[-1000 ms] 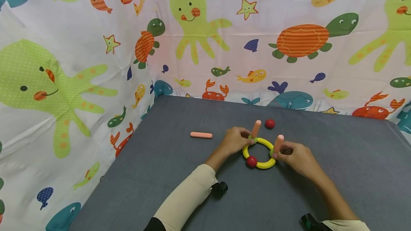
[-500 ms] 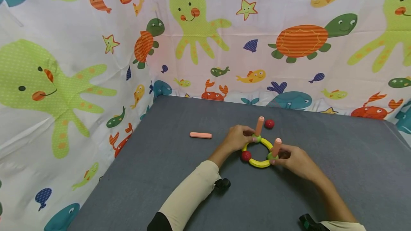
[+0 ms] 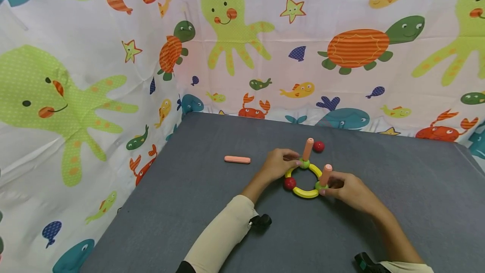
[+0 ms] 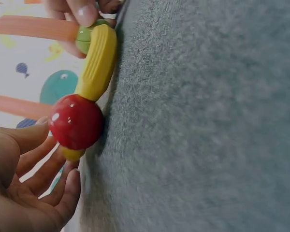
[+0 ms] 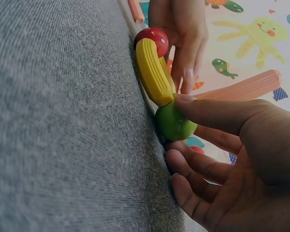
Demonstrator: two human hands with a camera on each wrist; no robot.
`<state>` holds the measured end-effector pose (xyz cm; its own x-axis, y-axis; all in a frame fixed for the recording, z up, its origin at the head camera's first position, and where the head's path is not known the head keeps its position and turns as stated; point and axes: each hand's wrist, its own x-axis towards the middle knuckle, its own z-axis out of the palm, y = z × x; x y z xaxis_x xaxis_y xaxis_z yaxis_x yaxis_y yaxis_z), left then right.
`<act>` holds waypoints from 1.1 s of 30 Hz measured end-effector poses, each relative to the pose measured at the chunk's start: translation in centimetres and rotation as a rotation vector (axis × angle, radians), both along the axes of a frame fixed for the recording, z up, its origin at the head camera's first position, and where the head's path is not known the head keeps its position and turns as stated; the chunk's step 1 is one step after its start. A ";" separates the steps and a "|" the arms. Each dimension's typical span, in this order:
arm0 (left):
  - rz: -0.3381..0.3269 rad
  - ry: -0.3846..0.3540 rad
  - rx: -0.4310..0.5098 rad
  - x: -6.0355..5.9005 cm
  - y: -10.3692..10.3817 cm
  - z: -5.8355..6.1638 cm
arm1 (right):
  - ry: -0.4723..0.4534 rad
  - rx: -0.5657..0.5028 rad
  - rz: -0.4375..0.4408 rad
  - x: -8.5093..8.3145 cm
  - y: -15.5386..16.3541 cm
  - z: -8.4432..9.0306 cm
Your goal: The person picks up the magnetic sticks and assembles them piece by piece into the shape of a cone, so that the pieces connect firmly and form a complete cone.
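The yellow ring lies on the grey table, between your hands. Your left hand pinches its far green ball; your right hand pinches the near green ball. A loose pink stick lies well apart.

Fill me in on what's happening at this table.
A person is working on a toy ring of yellow curved pieces joined by balls, on a grey table. The left hand pinches one green ball, the right hand the other; an orange stick rises from each. A red ball and a spare stick lie apart.
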<state>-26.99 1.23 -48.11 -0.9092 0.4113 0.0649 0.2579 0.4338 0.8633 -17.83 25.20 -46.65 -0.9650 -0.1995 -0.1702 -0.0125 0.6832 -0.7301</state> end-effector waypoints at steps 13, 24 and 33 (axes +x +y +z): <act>0.055 0.061 0.088 1.9 -4.5 0.8 | 0.004 0.000 0.009 -0.1 0.4 -0.2; 0.152 0.068 0.147 2.2 -7.7 1.2 | -0.002 -0.013 0.009 -0.2 0.4 -0.3; 0.285 0.150 0.098 1.3 -10.5 1.6 | 0.008 -0.019 0.016 -0.1 0.4 -0.4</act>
